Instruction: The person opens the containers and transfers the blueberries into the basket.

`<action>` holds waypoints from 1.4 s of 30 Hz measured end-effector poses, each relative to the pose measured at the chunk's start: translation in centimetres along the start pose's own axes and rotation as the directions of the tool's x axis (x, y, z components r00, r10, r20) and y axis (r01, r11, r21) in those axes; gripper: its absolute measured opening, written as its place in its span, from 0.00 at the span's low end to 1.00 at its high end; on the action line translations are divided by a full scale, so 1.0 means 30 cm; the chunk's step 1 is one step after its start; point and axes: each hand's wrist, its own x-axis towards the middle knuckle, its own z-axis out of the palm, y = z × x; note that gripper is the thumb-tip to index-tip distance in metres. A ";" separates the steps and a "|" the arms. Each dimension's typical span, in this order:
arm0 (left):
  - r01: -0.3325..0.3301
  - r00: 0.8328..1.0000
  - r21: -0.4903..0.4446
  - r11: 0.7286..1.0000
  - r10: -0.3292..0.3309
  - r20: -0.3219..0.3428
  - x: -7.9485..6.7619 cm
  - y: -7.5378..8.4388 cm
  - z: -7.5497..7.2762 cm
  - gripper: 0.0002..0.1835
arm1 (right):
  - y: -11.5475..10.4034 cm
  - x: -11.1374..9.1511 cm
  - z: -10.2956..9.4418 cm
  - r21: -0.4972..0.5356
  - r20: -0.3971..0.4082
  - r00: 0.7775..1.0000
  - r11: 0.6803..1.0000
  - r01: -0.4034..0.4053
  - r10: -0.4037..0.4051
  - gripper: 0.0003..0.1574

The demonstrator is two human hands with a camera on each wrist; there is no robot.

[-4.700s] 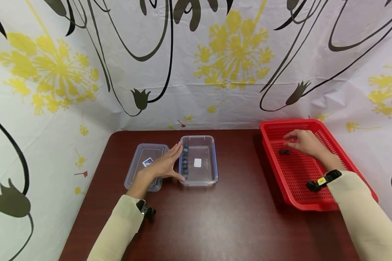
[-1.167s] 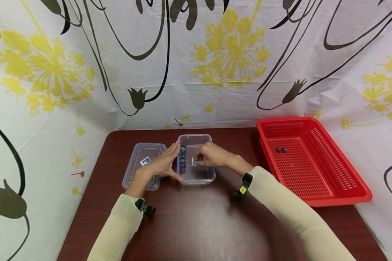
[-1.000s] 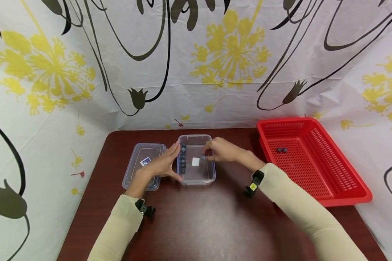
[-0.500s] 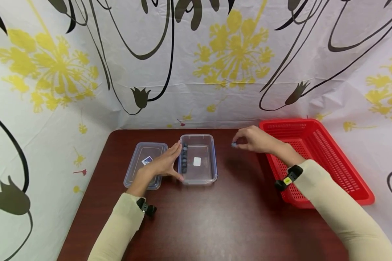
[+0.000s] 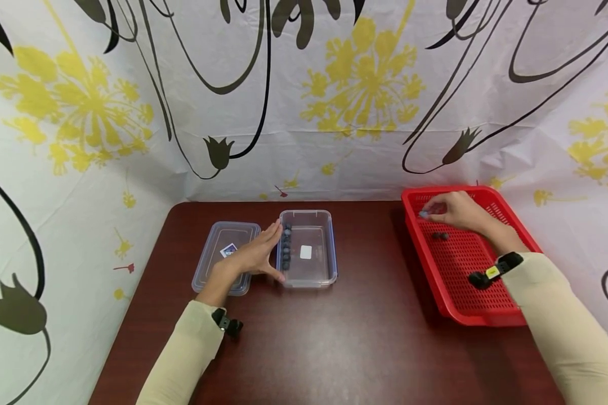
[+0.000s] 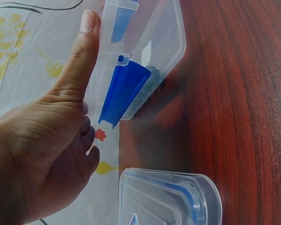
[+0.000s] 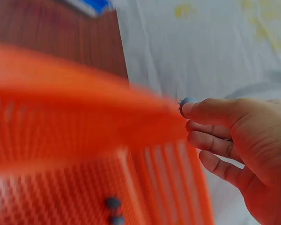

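My right hand (image 5: 461, 212) is over the far left part of the red basket (image 5: 463, 275), pinching a blueberry (image 7: 185, 107) between thumb and fingertips. Two more blueberries (image 5: 440, 235) lie on the basket floor below it. At the middle left stands a clear plastic container (image 5: 320, 275), uncovered, with a row of several blueberries (image 5: 286, 247) along its left wall. My left hand (image 5: 250, 256) rests against that left side, thumb and fingers spread straight. A blue side clip (image 6: 124, 93) of the container hangs down near the thumb in the left wrist view.
The clear lid (image 5: 218, 242) with a blue and white sticker lies left of the container, partly beneath my left forearm. A dark red-brown table (image 5: 334, 337) bears everything. Patterned white sheeting (image 5: 284, 101) walls off the back and sides.
My right hand has carried the pinched blueberry from inside the container rightward, across the table to the basket. The left hand and the row of blueberries stay put.
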 end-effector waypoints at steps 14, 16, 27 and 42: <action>0.036 0.999 -0.020 0.999 -0.036 0.015 -0.004 0.002 0.005 0.78 | 0.276 -0.204 0.044 0.004 0.103 0.966 0.971 -0.239 0.237 0.04; 0.044 0.999 -0.028 0.999 -0.043 0.021 -0.006 0.003 0.005 0.78 | 0.298 -0.220 0.059 0.010 0.116 0.963 0.969 -0.247 0.244 0.04; 0.039 0.999 -0.034 0.999 -0.038 0.016 -0.004 -0.004 0.006 0.79 | 0.341 -0.255 0.100 -0.005 0.182 0.926 0.942 -0.336 0.332 0.05; 0.028 1.000 -0.019 0.999 -0.028 0.010 -0.003 -0.001 0.004 0.78 | 0.280 -0.190 0.030 -0.063 0.050 0.978 0.978 -0.200 0.203 0.08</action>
